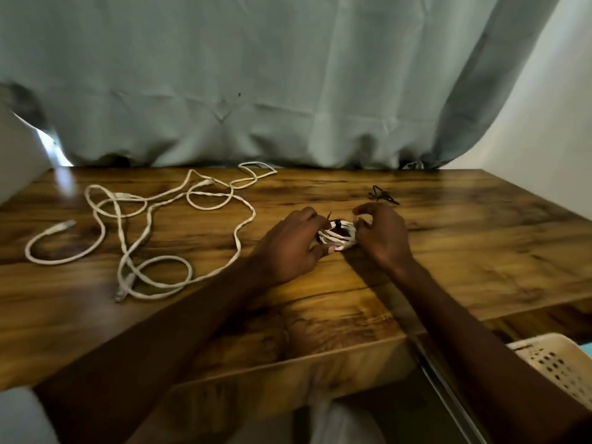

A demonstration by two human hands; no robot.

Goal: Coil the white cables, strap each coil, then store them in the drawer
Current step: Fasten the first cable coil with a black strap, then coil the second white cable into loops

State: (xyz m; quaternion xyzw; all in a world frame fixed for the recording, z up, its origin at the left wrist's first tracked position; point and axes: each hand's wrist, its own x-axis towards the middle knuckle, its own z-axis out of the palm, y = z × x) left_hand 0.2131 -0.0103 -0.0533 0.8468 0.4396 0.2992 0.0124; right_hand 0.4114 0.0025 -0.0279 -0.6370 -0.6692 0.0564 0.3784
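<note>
Step in hand: strapping a coil, as I judged it; a small white coil [336,236] sat on the wooden table [480,251] at centre frame, held between both hands.
Left hand [288,248]: fingers curled round the coil's left side, thumb tip pressed by its lower edge.
Right hand [382,233]: fingers bent in a pinch over the coil's right end; what exactly the fingertips gripped was hidden.
Strap: a black strap [336,223] crossed the top of the coil, a thin tail sticking up beside the left fingers (blurred, so whether it was fastened I could not tell).
Spare ties: dark ties [382,195] lay just beyond the right hand.
Loose cables [153,232]: sprawled uncoiled at the left of the frame, looped over one another, well apart from the hands.
Storage: a pale perforated basket [557,363] showed at lower right; no drawer could be made out for certain.
Risk: if either hand eased off before the strap closed, the springy loops would likely fan open.
Risk: the overlapped loose cables could snag when one was pulled free.
</note>
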